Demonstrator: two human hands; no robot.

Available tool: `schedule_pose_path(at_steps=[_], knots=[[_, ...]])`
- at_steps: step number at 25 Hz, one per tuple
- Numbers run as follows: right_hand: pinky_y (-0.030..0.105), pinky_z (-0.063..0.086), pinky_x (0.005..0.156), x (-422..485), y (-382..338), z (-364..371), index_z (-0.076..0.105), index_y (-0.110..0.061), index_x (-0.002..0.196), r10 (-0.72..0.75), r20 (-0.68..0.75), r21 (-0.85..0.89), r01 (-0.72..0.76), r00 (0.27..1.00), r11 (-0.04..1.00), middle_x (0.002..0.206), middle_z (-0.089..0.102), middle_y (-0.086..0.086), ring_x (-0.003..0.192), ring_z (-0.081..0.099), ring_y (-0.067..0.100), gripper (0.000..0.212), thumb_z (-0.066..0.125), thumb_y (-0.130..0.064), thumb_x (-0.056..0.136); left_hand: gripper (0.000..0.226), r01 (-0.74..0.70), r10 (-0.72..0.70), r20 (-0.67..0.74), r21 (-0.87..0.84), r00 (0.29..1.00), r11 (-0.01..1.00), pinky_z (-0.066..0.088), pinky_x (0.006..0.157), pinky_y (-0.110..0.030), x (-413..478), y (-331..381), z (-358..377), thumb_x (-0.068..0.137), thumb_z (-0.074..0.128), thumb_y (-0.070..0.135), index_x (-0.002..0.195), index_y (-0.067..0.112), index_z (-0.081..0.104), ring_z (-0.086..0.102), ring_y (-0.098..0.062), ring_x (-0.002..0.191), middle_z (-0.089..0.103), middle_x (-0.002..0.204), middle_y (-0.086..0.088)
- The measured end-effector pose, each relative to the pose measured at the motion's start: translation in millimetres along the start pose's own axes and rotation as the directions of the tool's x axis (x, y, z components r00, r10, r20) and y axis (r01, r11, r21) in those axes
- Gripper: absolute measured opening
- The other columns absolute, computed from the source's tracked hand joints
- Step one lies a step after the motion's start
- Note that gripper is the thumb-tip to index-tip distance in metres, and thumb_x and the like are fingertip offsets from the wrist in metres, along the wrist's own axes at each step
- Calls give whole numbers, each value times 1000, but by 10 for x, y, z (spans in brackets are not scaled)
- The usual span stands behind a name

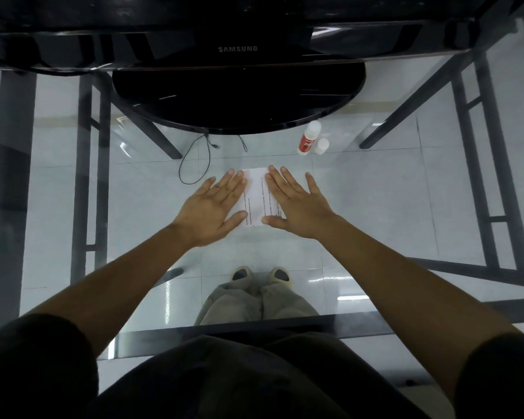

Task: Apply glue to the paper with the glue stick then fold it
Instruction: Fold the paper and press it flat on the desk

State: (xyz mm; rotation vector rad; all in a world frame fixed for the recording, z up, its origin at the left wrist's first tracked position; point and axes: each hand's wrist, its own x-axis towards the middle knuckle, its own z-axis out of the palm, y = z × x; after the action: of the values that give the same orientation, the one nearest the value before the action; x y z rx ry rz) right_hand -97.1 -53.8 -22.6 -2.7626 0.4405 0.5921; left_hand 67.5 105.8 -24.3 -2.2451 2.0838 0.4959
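A small white paper (258, 195) with printed lines lies flat on the glass table (375, 207), in the middle. My left hand (215, 207) lies palm down on its left edge with fingers spread. Palm down too, my right hand (297, 204) covers the paper's right edge. Only the middle strip of the paper shows between them. The glue stick (307, 139), white with a red label, lies on the table beyond my right hand. Its white cap (322, 146) stands apart beside it. Neither hand touches the glue stick.
A black Samsung monitor (238, 49) stands at the back, its round base (239, 101) just beyond the paper. A thin black cable (194, 160) loops below the glass. Black table frame bars (478, 176) run along both sides. My feet show through the glass.
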Motion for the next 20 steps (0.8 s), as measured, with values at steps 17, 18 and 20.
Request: schedule_pose_path(at_steps=[17, 18, 20], knots=[[52, -6, 113, -10, 6, -13, -12, -14, 146, 4, 7, -17, -4, 1000, 1000, 156, -17, 1, 143, -14, 18, 88, 28, -66, 87, 56, -18, 16, 29, 40, 999, 999, -5, 112, -35, 71, 215, 142, 91, -3, 43, 141, 19, -11, -13, -11, 138, -6, 152, 1], [52, -6, 113, -8, 3, -15, -12, -14, 146, 3, 9, -22, -3, 1000, 1000, 156, -17, 1, 143, -14, 18, 88, 28, -66, 88, 55, 7, -8, 14, 39, 1000, 999, -5, 112, -36, 123, 177, 122, 92, -3, 41, 142, 20, -11, -12, -10, 138, -6, 152, 2], [53, -5, 113, -1, -14, -17, -12, -13, 146, 2, 10, -24, -2, 1000, 1000, 157, -16, 2, 143, -14, 19, 88, 29, -65, 88, 54, 80, -79, -20, 24, 997, 997, -4, 112, -37, 238, 107, 54, 94, 1, 39, 143, 19, -8, -5, -9, 140, -1, 153, 2]])
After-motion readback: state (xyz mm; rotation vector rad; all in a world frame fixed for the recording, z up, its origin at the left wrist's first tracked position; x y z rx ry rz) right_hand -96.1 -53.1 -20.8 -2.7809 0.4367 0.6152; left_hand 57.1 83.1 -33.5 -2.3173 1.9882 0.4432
